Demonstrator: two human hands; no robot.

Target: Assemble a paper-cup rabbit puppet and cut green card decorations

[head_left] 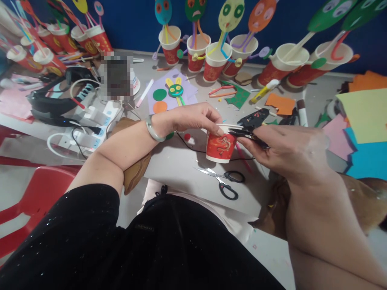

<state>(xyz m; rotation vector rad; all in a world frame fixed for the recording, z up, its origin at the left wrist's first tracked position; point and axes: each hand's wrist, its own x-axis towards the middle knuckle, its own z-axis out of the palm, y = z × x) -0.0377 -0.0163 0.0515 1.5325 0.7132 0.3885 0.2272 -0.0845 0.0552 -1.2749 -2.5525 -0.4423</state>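
Note:
A red paper cup (222, 148) with a gold dragon print and white rim is held near the table's front edge. My left hand (196, 117) pinches its rim from the left and back. In my right hand (269, 147) is a black hole-punch-like tool (254, 120), its jaws at the cup's right rim. The fingers of my right hand are wrapped round its handles. Whether the jaws bite the rim cannot be made out. Below the cup, scissors (219, 179) with black handles lie spread on the table.
Decorated cups (213, 72) stand along the blue wall. Behind my left hand are purple paper (154, 106) and a small green face (175, 90). Colored sheets (364, 117) lie right, a power strip (93, 121) with cables left. A red chair (45, 185) is at lower left.

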